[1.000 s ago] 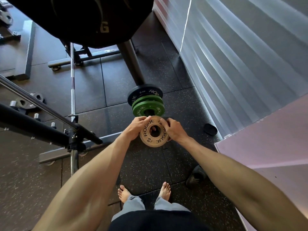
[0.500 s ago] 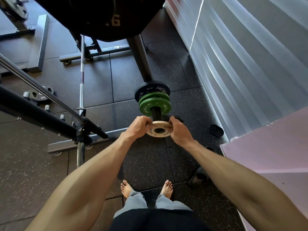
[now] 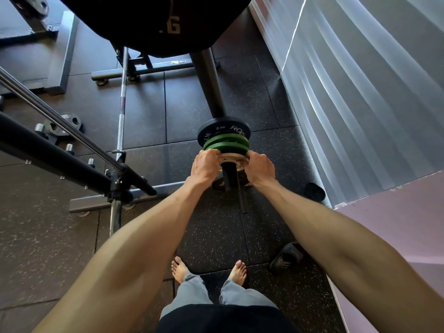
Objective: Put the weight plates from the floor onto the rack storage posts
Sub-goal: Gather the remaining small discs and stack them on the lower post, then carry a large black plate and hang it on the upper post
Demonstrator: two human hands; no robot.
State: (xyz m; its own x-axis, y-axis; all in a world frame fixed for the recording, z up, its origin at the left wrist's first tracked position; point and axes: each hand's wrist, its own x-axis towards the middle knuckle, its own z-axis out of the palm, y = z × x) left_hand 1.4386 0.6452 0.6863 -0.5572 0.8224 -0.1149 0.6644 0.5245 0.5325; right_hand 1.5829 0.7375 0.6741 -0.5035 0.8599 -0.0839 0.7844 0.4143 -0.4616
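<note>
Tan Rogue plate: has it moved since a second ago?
Yes: the tan plate has slid onto the storage post, up against the green plates.

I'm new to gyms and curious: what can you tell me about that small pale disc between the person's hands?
A small round cream weight plate, seen nearly edge-on, with dark print on its face. It sits threaded on the black storage post through its centre hole, close against two green plates. The left hand and right hand grip its rim on opposite sides.
</note>
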